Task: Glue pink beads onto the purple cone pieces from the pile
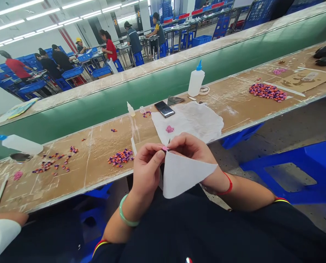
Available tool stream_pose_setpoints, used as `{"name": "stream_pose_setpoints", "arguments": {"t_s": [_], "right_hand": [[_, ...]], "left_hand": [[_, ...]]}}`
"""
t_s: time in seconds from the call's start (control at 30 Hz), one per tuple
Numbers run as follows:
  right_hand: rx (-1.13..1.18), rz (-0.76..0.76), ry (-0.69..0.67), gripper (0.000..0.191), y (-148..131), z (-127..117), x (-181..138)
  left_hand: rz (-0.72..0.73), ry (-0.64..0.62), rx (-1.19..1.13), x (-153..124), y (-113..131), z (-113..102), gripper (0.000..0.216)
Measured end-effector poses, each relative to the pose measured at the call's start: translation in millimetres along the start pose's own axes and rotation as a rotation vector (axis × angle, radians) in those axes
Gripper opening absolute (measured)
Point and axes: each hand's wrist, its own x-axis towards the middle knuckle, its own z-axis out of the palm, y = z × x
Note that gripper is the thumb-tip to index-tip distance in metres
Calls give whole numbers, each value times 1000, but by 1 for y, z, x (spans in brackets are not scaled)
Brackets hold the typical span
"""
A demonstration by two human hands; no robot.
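My left hand (pixel 149 166) is closed in a pinch on a small pink-and-dark piece (pixel 165 148), just above the table's near edge. Against it, my right hand (pixel 191 148) has its fingers bent together, with a white cloth (pixel 183 175) hanging from them in a loose triangle. A thin dark tip pokes up between the hands; what it belongs to is hidden. Beyond my fingers, a white cloth sheet (pixel 203 118) lies on the table with a pile of tiny pink pieces (pixel 169 129) on it. A black phone (pixel 164 109) rests at its far left corner.
Orange-and-purple pieces lie in a left pile (pixel 121 157) and a right pile (pixel 268 91) on the brown tabletop (pixel 97 146). A white squeeze bottle (pixel 196 82) and a small dropper bottle (pixel 130 109) stand behind. Another bottle (pixel 23 144) lies tilted. A blue stool (pixel 294 171) is at right.
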Motion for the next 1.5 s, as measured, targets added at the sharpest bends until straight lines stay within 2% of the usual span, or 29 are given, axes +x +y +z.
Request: {"name": "stream_pose_setpoints", "arguments": {"t_s": [0.13,0.23,0.33,0.43,0.57,0.83,0.93,1.2,1.5], "right_hand": [[-166,-128,42,22,-2,-2,-2],[-306,-210,12,12,-9,-4,-3],[-425,-255,-36,12,-17,-6,-4],[-486,-271,-89,10,-21,-7,-5],[-502,-303,-115,11,-22,-7,-5],[-538,-405,-127,14,-26,-4,-5],[-544,-405,-133,13,-29,-2,-5],[-510,-314,-93,14,-32,3,-3],[-439,-220,-63,9,-29,4,-2]], "left_hand": [[-17,19,-9,0,2,3,30],[30,30,25,-1,2,3,28],[122,51,58,-3,3,3,23],[110,60,42,-4,6,3,22],[45,15,-37,-5,10,4,21],[70,-119,-50,-6,12,5,16],[84,-142,-9,-7,10,5,16],[100,-91,90,-12,11,5,20],[252,-129,150,-8,7,1,7]]}}
